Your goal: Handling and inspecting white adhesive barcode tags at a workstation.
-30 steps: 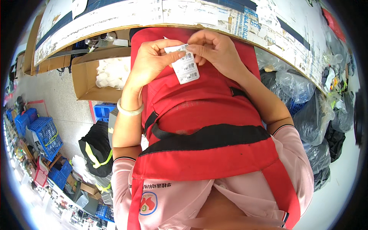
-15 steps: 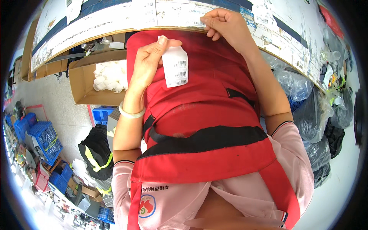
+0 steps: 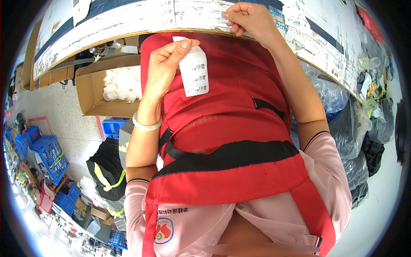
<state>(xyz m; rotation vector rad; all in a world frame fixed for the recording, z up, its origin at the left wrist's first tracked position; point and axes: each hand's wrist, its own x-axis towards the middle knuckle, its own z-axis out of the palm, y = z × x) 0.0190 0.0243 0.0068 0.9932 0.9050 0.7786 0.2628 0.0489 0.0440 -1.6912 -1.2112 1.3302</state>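
Observation:
My left hand pinches the top of a white printed label and holds it up in front of my red apron. My right hand is raised to the edge of the worktable, fingertips pressed on a strip of white paper stuck along that edge; whether it grips anything I cannot tell. A pale bangle sits on my left wrist.
An open cardboard box with white items stands on the floor at left. Blue plastic crates line the far left. Dark plastic bags pile up on the right under the table. A black and yellow garment lies below.
Both hands were together on the label. My right hand has let go and moved up to the table edge, while my left hand keeps the label and has lifted it slightly.

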